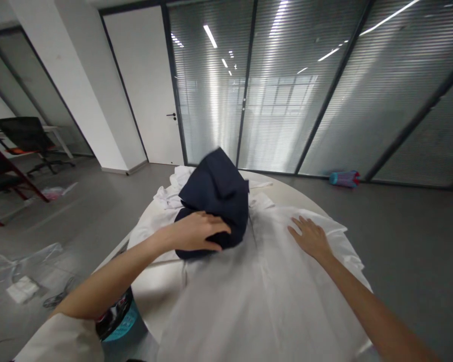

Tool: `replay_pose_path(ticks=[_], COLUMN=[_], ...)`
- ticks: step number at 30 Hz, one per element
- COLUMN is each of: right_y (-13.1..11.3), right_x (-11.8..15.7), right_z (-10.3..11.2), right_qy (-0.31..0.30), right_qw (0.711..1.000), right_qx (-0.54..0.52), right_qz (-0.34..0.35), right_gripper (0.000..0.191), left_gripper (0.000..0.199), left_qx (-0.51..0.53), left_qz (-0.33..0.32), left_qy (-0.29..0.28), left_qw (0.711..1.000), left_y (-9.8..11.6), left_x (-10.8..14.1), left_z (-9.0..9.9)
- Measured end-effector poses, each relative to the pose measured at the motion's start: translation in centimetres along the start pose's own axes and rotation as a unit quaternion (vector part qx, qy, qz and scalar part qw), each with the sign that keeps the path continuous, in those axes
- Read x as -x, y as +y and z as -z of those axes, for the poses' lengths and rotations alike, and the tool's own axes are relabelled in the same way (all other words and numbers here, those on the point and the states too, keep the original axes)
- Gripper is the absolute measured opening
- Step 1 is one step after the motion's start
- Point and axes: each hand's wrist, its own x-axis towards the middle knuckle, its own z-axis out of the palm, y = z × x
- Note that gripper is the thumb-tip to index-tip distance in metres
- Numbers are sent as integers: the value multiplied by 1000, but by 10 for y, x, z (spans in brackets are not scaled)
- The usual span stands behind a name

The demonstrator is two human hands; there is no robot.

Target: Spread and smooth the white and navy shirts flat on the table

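A white garment (264, 291) lies spread over a round white table (156, 296). On its far left part sits a bunched dark navy cloth (219, 196), partly lifted and blurred. My left hand (196, 232) grips the navy cloth at its near edge. My right hand (311, 236) lies flat, fingers spread, on the white garment to the right of the navy cloth. More crumpled white cloth (173, 193) lies behind the navy one.
A bin with a black liner and teal rim (117, 317) stands under the table's left edge. Plastic wrap and paper (22, 271) litter the floor at left. An office chair (30, 138) and red-framed desk stand far left. A blue roll (343, 178) lies by the glass wall.
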Motion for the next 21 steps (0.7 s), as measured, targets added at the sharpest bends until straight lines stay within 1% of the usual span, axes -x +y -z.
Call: replay_pose_path(ticks=[1, 2, 3, 4, 5, 6, 7, 8, 9, 10, 11, 13, 14, 16, 17, 19, 20, 21], right_y=[-1, -2, -3, -4, -5, -6, -6, -6, -5, -4, -3, -3, -4, -14, -22, -44, -57, -70], right_x=[0, 1, 1, 1, 2, 2, 2, 1, 1, 0, -1, -3, -4, -6, -6, -8, -9, -9], right_z=[1, 3, 6, 9, 12, 15, 18, 20, 22, 24, 25, 30, 34, 46, 54, 70, 77, 82], right_qy=[5, 13, 22, 32, 43, 54, 64, 70, 72, 69, 61, 45, 42, 30, 10, -63, -105, -139], right_qw=[1000, 1000, 999, 999, 997, 995, 993, 991, 989, 986, 982, 971, 961, 927, 902, 837, 808, 791], right_qx=[-6, -15, -28, -43, -61, -79, -97, -114, -131, -150, -173, -230, -267, -366, -428, -544, -580, -595], right_qz=[-2, -4, -4, -3, -3, -5, -8, -12, -16, -23, -32, -53, -63, -71, -63, -24, -1, 21], right_gripper=[53, 51, 49, 47, 45, 44, 43, 42, 42, 43, 45, 50, 53, 60, 63, 69, 69, 68], left_gripper=[39, 39, 38, 35, 32, 31, 32, 36, 42, 50, 58, 68, 68, 57, 47, 25, 21, 24], left_qx=[46, 97, 146, 184, 205, 205, 186, 155, 123, 98, 83, 73, 67, 28, -2, -66, -92, -112], left_qz=[-28, -42, -43, -29, -5, 28, 67, 110, 146, 173, 188, 190, 186, 181, 175, 135, 96, 50], left_qy=[-53, -77, -74, -47, 1, 62, 123, 172, 201, 208, 199, 161, 146, 132, 131, 133, 133, 132], left_qw=[997, 991, 986, 981, 979, 977, 973, 967, 961, 958, 958, 966, 969, 974, 976, 980, 982, 984], left_y=[12, 18, 20, 18, 12, 3, -9, -21, -33, -43, -52, -63, -65, -60, -54, -35, -22, -7], left_x=[7, 14, 21, 26, 31, 34, 36, 37, 37, 37, 36, 32, 29, 24, 21, 17, 15, 15], left_z=[-3, -5, -7, -8, -9, -13, -18, -25, -35, -46, -58, -83, -94, -108, -111, -108, -103, -97])
